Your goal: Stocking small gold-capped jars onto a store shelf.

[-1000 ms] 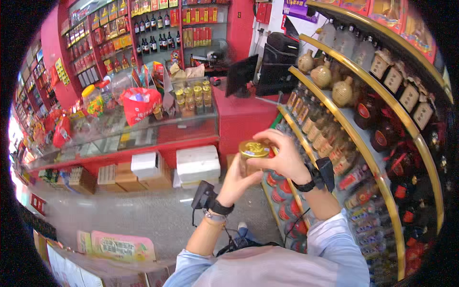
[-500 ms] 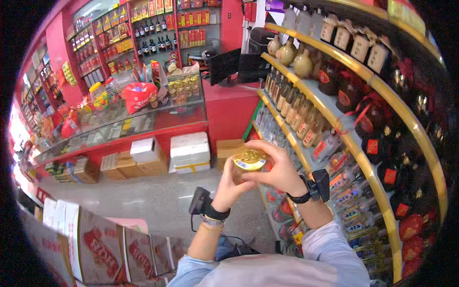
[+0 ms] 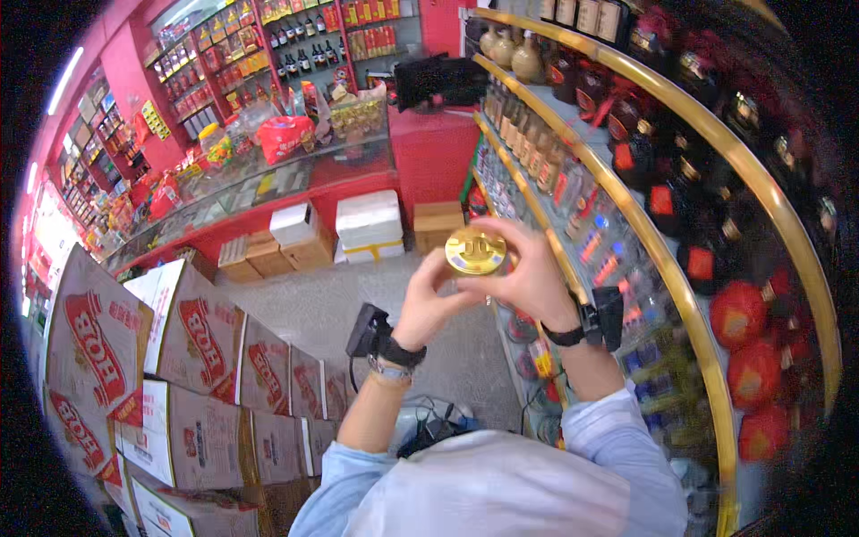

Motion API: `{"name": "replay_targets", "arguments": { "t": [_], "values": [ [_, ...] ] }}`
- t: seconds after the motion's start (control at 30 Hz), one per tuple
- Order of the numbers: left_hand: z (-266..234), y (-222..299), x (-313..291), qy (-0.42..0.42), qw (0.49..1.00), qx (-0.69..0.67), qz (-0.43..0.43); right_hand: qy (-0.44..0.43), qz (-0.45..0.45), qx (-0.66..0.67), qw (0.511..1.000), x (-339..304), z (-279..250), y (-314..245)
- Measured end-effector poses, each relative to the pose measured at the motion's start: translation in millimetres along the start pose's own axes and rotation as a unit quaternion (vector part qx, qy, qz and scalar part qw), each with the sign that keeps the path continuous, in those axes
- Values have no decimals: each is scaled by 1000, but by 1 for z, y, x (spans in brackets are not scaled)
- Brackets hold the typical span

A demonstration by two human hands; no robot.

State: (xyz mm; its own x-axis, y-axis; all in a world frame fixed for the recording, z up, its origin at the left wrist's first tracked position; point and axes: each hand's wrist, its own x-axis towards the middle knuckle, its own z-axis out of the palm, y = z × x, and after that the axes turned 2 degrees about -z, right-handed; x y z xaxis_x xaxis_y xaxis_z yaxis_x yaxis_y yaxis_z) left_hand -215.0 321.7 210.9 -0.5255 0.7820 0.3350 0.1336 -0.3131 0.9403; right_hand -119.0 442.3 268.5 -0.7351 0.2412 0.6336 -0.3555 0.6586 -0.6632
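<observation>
A small round jar with a shiny gold lid (image 3: 475,251) is held up in front of me, its lid turned toward my eyes. My left hand (image 3: 424,302) is closed on its left side, fingers curved along the edge. Around the right side and the near edge wrap the fingers and thumb of my right hand (image 3: 531,279). The jar's body is mostly hidden below the lid and behind my fingers. Each wrist carries a black strap with a small black device. Similar gold-topped jars (image 3: 358,118) stand on the glass counter ahead.
Stacked cartons (image 3: 201,345) rise at my left. Curved shelves with gold edging (image 3: 646,215) and many bottles run close along my right. Beyond the grey floor (image 3: 309,313), a white foam box (image 3: 369,222) and brown cartons sit below the glass counter (image 3: 268,201). A red bag (image 3: 286,136) rests on top.
My view has shifted, bringing more of the stacked cartons in at the left. Both hands still hold the jar; it has turned, so the lid's raised pattern sits at another angle.
</observation>
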Motion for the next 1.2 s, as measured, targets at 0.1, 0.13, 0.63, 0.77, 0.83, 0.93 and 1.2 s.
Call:
{"name": "replay_targets", "arguments": {
  "t": [0.1,0.13,0.63,0.77,0.83,0.93,1.2],
  "values": [
    [26,16,-29,-40,999,28,24,32,-2,-37,999,-41,-16,-43],
    [39,24,-40,-53,998,9,29,53,0,-49,997,-56,-21,-55],
    [220,33,-172,-247,963,-98,-37,178,155,-220,947,-275,-110,-175],
    [295,34,-193,-313,945,-86,-45,228,206,-229,924,-328,-161,-208],
    [344,50,-207,-336,932,-129,-46,253,214,-249,910,-362,-194,-220],
    [412,55,-223,-367,917,-159,-16,270,214,-292,892,-398,-240,-252],
    [513,89,-228,-406,901,-126,86,279,232,-327,873,-444,-326,-292]
  ]
}}
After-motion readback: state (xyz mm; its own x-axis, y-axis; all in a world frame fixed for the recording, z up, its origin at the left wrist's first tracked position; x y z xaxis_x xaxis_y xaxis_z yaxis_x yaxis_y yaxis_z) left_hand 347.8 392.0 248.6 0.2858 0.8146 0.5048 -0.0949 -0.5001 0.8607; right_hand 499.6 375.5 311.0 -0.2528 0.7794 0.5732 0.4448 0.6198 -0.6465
